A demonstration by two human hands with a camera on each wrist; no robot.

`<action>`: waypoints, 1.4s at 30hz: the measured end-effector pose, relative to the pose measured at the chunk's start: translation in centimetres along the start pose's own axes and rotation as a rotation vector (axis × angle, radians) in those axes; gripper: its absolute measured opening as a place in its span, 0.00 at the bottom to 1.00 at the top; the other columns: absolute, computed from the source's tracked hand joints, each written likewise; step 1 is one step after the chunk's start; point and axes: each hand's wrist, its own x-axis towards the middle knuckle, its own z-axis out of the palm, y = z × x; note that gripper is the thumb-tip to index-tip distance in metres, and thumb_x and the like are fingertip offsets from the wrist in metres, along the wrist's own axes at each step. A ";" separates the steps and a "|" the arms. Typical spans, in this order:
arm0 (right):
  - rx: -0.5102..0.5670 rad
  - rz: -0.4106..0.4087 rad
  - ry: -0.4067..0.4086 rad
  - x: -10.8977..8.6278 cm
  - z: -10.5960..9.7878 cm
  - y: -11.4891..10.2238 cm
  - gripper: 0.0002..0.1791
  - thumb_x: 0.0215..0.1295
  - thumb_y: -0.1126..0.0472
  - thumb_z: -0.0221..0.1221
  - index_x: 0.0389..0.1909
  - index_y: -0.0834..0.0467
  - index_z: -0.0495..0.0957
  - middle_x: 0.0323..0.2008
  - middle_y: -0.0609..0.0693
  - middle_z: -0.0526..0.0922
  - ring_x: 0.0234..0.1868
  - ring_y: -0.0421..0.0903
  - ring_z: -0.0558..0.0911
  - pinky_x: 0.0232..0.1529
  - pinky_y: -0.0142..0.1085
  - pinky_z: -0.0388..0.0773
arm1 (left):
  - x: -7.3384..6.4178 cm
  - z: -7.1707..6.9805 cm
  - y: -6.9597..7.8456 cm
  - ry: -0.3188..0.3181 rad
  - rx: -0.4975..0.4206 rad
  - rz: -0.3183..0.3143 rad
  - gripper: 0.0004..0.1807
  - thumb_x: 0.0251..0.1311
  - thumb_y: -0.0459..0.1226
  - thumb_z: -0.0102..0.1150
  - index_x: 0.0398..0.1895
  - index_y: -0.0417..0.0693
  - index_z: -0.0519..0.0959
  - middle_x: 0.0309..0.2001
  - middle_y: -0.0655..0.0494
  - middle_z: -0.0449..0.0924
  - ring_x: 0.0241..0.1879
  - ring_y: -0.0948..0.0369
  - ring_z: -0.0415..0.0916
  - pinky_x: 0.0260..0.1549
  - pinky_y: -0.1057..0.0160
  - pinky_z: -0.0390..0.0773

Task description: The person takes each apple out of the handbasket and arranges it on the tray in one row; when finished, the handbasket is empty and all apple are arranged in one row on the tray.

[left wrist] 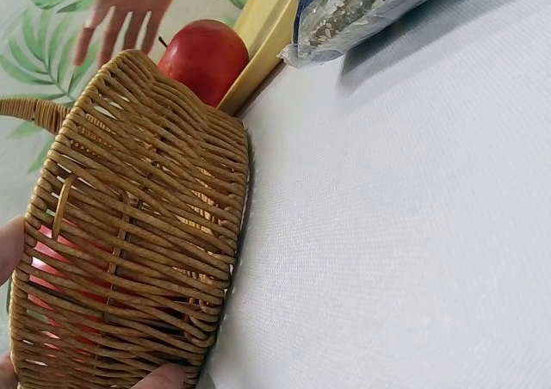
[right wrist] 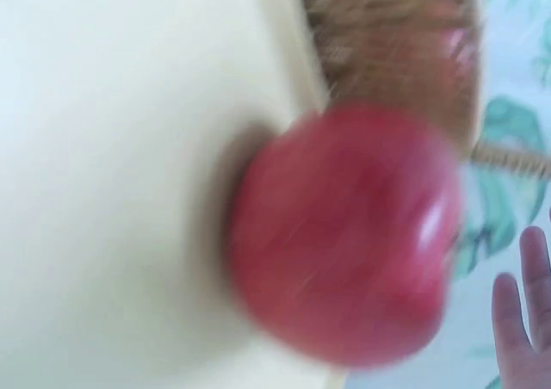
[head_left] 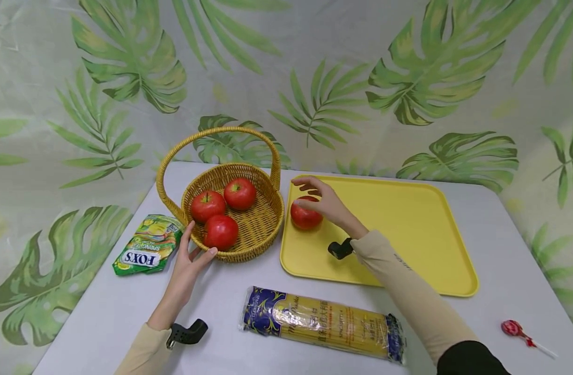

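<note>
A round wicker basket [head_left: 263, 229] with a tall handle holds three red apples [head_left: 221, 232]. My left hand [head_left: 185, 265] holds the basket at its near left side, thumb and a fingertip at the rim; another finger lies against the lower woven wall [left wrist: 129, 234] in the left wrist view. Another red apple [head_left: 306, 219] sits on the left end of a yellow tray [head_left: 384, 229], just right of the basket. Over this apple is my right hand [head_left: 326, 200], its fingers spread and apart from it. The right wrist view shows the apple [right wrist: 344, 234] blurred, with fingertips at the right edge.
A green FOX'S candy bag [head_left: 148, 245] lies left of the basket. A spaghetti pack [head_left: 323, 323] stretches along the front of the white table [head_left: 230, 354]. At the right front lies a red lollipop [head_left: 512, 328]. Leaf-patterned cloth [head_left: 323, 104] hangs behind.
</note>
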 end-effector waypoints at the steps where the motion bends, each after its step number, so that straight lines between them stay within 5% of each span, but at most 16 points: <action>1: 0.012 -0.006 -0.011 0.2 0.5 -0.4 0.26 0.61 0.69 0.62 0.61 0.67 0.69 0.60 0.61 0.71 0.58 0.61 0.68 0.61 0.55 0.63 | 0.0 0.0 0.0 0.001 0.000 0.000 0.45 0.65 0.36 0.56 0.77 0.59 0.39 0.75 0.57 0.29 0.70 0.41 0.43 0.63 0.43 0.58; 9: -0.009 -0.064 -0.183 2.1 5.6 -2.6 0.27 0.63 0.63 0.62 0.63 0.59 0.68 0.60 0.54 0.70 0.53 0.56 0.74 0.52 0.45 0.73 | 0.0 0.0 0.0 0.002 -0.007 0.004 0.45 0.65 0.35 0.56 0.77 0.58 0.39 0.75 0.57 0.29 0.69 0.41 0.44 0.63 0.44 0.58; 15: -0.103 -0.086 -0.323 3.5 9.5 -3.1 0.31 0.63 0.61 0.63 0.66 0.60 0.65 0.64 0.59 0.67 0.51 0.52 0.76 0.50 0.37 0.75 | 0.1 0.0 -0.1 -0.007 -0.010 0.009 0.45 0.66 0.35 0.55 0.77 0.60 0.38 0.75 0.58 0.29 0.69 0.41 0.43 0.63 0.42 0.58; 23: -0.348 -0.019 -0.457 4.7 12.3 -3.1 0.34 0.64 0.49 0.61 0.70 0.48 0.62 0.67 0.54 0.62 0.62 0.51 0.66 0.60 0.45 0.67 | 0.2 0.0 -0.2 -0.006 -0.006 0.005 0.45 0.66 0.36 0.56 0.77 0.62 0.38 0.75 0.59 0.29 0.70 0.41 0.42 0.63 0.43 0.58; 33: -0.424 0.067 -0.531 5.4 14.7 -3.1 0.33 0.64 0.47 0.60 0.69 0.45 0.64 0.65 0.56 0.61 0.64 0.49 0.62 0.60 0.45 0.66 | 0.1 -0.2 -0.3 -0.004 -0.004 0.001 0.45 0.66 0.36 0.56 0.77 0.62 0.38 0.75 0.58 0.28 0.69 0.40 0.42 0.62 0.43 0.59; 42: -0.377 0.127 -0.438 4.9 15.1 -2.7 0.29 0.58 0.49 0.67 0.60 0.45 0.69 0.60 0.56 0.64 0.58 0.51 0.70 0.56 0.45 0.71 | 0.1 -0.1 -0.2 -0.009 -0.018 0.014 0.45 0.66 0.35 0.55 0.77 0.60 0.38 0.75 0.59 0.29 0.69 0.40 0.42 0.63 0.43 0.58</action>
